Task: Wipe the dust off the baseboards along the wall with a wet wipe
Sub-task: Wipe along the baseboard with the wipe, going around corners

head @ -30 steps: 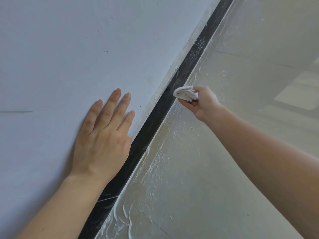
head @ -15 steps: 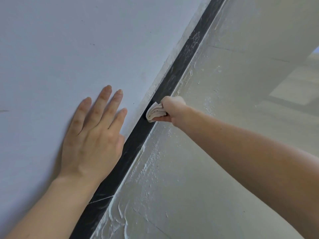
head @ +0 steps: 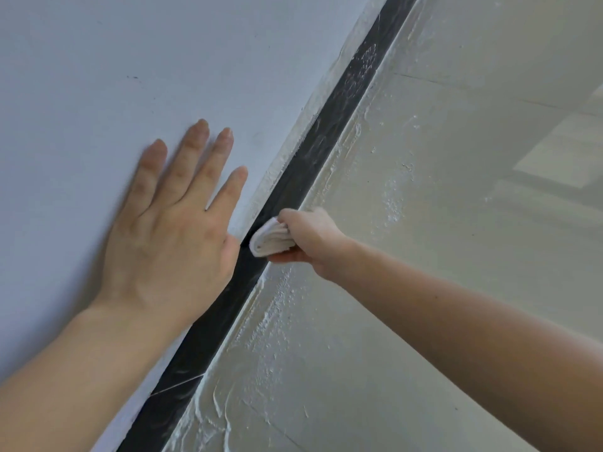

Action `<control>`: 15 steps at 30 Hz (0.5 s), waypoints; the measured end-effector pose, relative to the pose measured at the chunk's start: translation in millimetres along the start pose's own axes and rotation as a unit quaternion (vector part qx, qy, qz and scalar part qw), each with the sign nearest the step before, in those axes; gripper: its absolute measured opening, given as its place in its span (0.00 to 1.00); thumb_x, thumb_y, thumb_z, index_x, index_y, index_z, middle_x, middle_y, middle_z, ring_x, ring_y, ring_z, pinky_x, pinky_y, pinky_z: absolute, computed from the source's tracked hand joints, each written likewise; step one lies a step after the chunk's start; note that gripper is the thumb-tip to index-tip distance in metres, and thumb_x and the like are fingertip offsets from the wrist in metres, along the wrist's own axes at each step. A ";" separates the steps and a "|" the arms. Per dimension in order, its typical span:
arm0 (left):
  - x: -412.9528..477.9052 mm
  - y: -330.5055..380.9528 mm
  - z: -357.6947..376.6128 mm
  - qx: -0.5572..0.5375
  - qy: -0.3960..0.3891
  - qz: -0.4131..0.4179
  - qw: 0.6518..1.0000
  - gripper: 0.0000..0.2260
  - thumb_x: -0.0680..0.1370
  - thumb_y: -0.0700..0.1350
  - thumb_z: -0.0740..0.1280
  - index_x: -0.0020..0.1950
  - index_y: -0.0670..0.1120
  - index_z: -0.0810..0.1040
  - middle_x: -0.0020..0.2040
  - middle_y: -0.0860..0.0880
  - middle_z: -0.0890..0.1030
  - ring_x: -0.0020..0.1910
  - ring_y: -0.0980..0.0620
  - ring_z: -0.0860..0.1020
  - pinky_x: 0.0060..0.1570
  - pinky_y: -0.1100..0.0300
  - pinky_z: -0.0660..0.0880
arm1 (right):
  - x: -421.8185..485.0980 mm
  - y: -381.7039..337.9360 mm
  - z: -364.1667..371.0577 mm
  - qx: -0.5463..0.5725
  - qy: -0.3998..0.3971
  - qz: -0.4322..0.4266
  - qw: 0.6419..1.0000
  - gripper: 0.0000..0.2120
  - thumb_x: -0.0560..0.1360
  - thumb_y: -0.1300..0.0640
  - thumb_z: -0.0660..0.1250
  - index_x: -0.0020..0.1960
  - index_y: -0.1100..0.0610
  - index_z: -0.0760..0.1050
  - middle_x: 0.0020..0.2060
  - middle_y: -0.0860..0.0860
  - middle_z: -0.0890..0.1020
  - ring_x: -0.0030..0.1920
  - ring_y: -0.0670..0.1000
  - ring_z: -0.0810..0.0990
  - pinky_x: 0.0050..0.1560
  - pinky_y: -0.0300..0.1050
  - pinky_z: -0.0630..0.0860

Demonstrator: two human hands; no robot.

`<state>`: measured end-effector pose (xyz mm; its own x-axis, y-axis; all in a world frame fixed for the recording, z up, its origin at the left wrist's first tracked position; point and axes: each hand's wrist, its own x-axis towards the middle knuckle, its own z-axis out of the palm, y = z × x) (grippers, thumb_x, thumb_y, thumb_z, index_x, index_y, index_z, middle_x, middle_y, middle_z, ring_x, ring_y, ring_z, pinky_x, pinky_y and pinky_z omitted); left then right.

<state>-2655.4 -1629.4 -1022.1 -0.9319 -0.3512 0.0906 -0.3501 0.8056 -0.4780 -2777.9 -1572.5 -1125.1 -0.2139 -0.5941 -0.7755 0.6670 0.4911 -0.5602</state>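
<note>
Our right hand (head: pixel 313 238) squeezes the folded wet wipe (head: pixel 270 239) against the dark baseboard (head: pixel 329 125), which runs in a long line up and away from us, while our left hand (head: pixel 169 230) rests open and flat on the wall (head: pixel 130 60).

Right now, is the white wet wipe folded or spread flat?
Folded: the white wet wipe shows stacked layers, bunched in the right hand.
</note>
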 end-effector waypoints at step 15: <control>21.5 -0.8 -33.4 0.119 -0.245 0.072 0.959 0.28 0.74 0.44 0.33 0.74 0.42 0.30 0.70 0.39 0.23 0.68 0.42 0.23 0.61 0.47 0.19 | -10.7 -150.0 -69.4 0.035 0.132 -0.067 0.988 0.05 0.77 0.65 0.59 0.50 0.64 0.73 0.38 0.58 0.79 0.31 0.54 0.80 0.37 0.47 0.82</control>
<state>-2678.3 -1621.6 -990.5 -0.7920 -0.4736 -0.3853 -0.1350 0.7513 -0.6460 -2925.2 -1595.6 -1052.9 -0.4758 -0.4596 -0.7499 0.6662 0.3683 -0.6484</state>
